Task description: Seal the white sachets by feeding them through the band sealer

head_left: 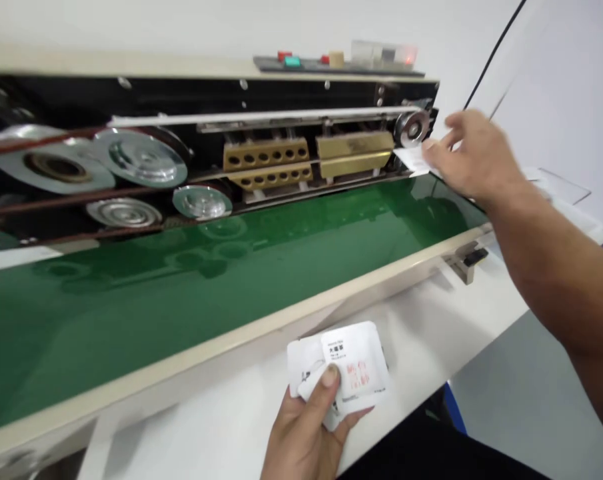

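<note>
Left hand (pixel 306 433): nearest the camera, thumb pressed over a fanned stack of packets (pixel 358 367), other fingers underneath
Packet stack: white, printed, overlapping, in front of the belt edge; exact count unclear
Right hand (pixel 481 160): thumb and fingers pinching a single packet (pixel 412 160)
Single packet: at the machine's right end, just below the metal wheel (pixel 412 128), above the green belt (pixel 281 267); contact with wheel, cannot tell
Progress: this one looks barely at the entry, not yet along the brass blocks (pixel 356 155)
Left: stack remains in hand, apparently unfed
Done: finished count, cannot tell
</note>
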`<state>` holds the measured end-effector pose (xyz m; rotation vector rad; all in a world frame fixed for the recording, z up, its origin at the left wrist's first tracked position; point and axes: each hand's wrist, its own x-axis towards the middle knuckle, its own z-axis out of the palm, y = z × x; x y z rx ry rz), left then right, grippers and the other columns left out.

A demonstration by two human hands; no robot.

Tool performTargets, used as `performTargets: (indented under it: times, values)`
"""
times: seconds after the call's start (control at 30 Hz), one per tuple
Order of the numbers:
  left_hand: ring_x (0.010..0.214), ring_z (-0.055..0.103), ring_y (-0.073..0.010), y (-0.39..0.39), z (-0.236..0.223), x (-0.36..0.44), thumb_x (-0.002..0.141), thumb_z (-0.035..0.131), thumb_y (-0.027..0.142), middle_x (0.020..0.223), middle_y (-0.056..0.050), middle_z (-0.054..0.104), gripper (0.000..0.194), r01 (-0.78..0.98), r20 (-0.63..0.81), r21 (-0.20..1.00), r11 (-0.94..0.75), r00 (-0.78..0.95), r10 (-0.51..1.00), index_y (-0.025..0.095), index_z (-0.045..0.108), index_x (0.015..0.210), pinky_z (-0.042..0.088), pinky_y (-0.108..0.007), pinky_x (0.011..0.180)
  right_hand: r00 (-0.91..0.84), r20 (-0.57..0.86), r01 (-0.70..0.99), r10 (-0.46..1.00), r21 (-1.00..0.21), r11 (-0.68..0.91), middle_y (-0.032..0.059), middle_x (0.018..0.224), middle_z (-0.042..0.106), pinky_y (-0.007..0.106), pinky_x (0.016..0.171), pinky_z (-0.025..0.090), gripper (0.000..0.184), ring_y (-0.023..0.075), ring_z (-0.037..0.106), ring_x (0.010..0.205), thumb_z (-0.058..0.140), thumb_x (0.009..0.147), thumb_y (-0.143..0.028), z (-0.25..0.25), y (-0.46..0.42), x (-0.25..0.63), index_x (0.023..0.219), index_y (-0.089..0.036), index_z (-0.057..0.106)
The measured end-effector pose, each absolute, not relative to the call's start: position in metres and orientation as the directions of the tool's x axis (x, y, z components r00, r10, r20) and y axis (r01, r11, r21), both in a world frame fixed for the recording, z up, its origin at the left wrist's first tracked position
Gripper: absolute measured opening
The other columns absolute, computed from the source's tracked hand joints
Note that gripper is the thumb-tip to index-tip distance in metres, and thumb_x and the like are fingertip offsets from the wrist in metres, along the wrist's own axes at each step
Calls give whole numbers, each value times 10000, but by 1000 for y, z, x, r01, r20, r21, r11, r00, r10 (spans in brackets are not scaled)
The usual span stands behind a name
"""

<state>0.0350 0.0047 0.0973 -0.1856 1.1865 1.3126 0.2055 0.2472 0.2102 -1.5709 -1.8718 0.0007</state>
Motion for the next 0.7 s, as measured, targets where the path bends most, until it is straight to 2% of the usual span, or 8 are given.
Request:
performTargets:
  times: [0.03,0.1,0.17,0.2,0.27,0.37,0.47,0.7]
  values:
    - [795,738,-252,5,97,34,691,834,188,894,-107,789,649,-810,-738,488,325,-185,648,117,517,1253,641,-319,611,-103,608,866,787,-335,372,106,1033,653,365,869,450,445,188,604,901,641,881,-338,210,229,203,1225,-65,567]
    - [792,735,-257,4,95,33,557,924,250,901,-110,789,838,-816,-737,477,326,-170,654,125,507,1273,637,-306,602,-206,705,750,678,-331,573,57,903,636,296,718,475,272,147,588,774,591,918,-309,203,184,197,1122,-130,587]
    - [778,735,-254,4,94,33,525,940,282,887,-92,790,910,-821,-738,466,329,-156,657,150,490,1305,630,-288,578,-343,673,633,655,-350,691,20,788,592,265,559,447,123,136,550,666,596,910,-320,187,138,191,955,-209,569]
    - [769,736,-250,3,93,33,539,934,278,866,-71,790,909,-829,-734,457,323,-146,663,171,483,1321,624,-277,568,-438,564,591,700,-407,697,20,771,575,268,544,456,116,137,541,649,591,907,-323,176,118,189,907,-218,543]
    - [757,737,-238,3,93,33,595,906,240,833,-40,787,865,-847,-716,436,305,-121,688,199,474,1344,618,-262,569,-537,379,524,753,-549,651,9,748,554,276,529,467,201,136,542,626,612,879,-384,150,88,187,899,-215,506]
    - [802,738,-262,2,90,32,685,835,193,875,-68,787,787,-850,-671,434,299,-83,737,183,452,1372,624,-295,623,-490,125,517,863,-755,403,-13,721,549,275,536,476,308,129,532,614,663,822,-445,115,68,185,905,-204,490]
    - [867,733,-278,1,86,31,735,779,171,941,-96,784,722,-833,-661,452,318,-73,747,169,451,1377,619,-303,649,-456,-42,489,889,-846,211,-24,674,531,261,526,446,325,118,495,590,683,795,-455,96,65,181,806,-202,479]
    - [856,736,-324,2,80,32,615,876,247,933,-105,789,679,-771,-737,515,374,-175,653,157,546,1201,647,-386,663,-465,91,387,881,-874,295,21,766,518,288,575,447,258,138,503,649,609,869,-390,95,66,179,732,-189,522]
